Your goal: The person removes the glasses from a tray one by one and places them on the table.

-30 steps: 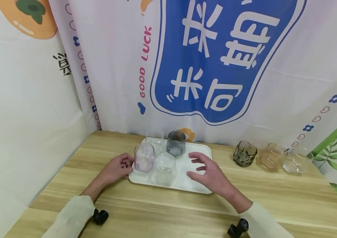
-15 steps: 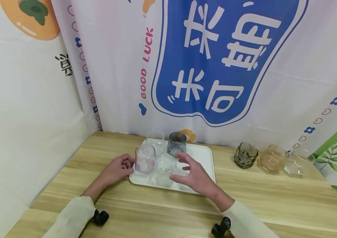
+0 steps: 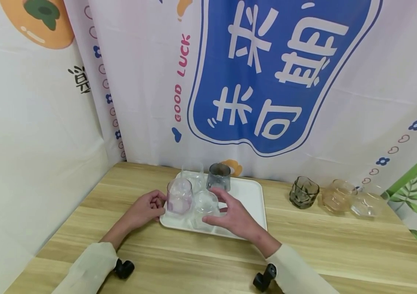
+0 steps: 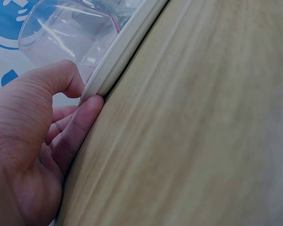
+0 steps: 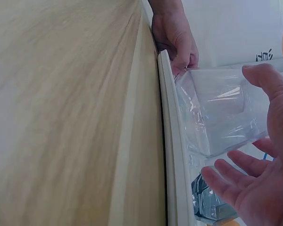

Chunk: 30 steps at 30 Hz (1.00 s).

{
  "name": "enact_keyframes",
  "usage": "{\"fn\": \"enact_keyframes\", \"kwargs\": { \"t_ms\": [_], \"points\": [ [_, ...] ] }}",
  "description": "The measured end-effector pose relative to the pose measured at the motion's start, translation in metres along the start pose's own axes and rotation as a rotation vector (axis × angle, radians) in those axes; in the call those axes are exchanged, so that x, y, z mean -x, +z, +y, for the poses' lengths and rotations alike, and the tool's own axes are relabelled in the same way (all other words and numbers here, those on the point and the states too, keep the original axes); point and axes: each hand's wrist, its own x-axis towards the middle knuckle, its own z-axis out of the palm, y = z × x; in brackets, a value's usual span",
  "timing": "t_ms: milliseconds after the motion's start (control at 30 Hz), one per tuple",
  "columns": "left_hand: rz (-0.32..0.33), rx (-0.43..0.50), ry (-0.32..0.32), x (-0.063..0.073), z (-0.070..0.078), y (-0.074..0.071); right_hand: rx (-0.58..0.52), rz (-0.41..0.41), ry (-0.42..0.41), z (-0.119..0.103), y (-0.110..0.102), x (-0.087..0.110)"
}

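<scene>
My left hand (image 3: 146, 209) pinches the left rim of a white tray (image 3: 245, 204); the left wrist view shows thumb and finger on that rim (image 4: 114, 59). Beside it on the tray stands a pinkish glass (image 3: 179, 197). My right hand (image 3: 232, 214) is spread around the right side of a clear glass (image 3: 202, 218) at the tray's front. In the right wrist view its thumb and fingers stand apart about the clear glass (image 5: 221, 110), with no firm grip visible. Behind are a grey glass (image 3: 218, 176) and another clear glass (image 3: 192, 173).
At the right on the wooden table (image 3: 179, 261) stand a dark brown glass (image 3: 303, 192), an amber glass (image 3: 338, 197) and a clear one (image 3: 366, 203). A printed cloth (image 3: 149, 122) hangs behind the table's back edge.
My right hand has moved left across the tray to the front clear glass. The left hand stays at the tray's rim, and the glasses stand where they were.
</scene>
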Motion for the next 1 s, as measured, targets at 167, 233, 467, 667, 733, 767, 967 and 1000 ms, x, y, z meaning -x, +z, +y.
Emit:
{"fn": "enact_keyframes", "kwargs": {
  "t_ms": [167, 233, 467, 667, 733, 767, 967, 1000],
  "points": [
    [0.0, -0.003, 0.001, 0.0004, -0.0005, 0.0003, 0.029, -0.017, 0.018, -0.0043, 0.0019, -0.001],
    [-0.001, -0.005, 0.0, 0.0004, -0.0007, 0.0003, 0.038, -0.019, 0.02, -0.0061, 0.0021, -0.001],
    [-0.001, -0.003, -0.006, 0.0004, 0.0005, -0.0001, 0.046, -0.02, 0.017, -0.0089, 0.0023, -0.0017],
    [-0.003, -0.005, -0.007, -0.0004, 0.0014, -0.0006, 0.052, -0.006, 0.006, -0.0091, 0.0024, -0.0024],
    [-0.003, -0.007, -0.005, -0.0007, 0.0014, -0.0006, 0.053, 0.0, 0.002, -0.009, 0.0024, -0.0025],
    [-0.004, -0.008, -0.005, -0.0008, 0.0012, -0.0005, 0.054, 0.003, 0.0, -0.0086, 0.0024, -0.0025],
    [-0.004, -0.015, -0.002, -0.0011, -0.0001, -0.0002, 0.054, 0.032, -0.017, -0.0094, -0.0001, -0.0036],
    [-0.003, -0.015, -0.003, -0.001, 0.0002, -0.0002, 0.053, 0.035, -0.019, -0.0104, -0.0009, -0.0037]
  ]
}}
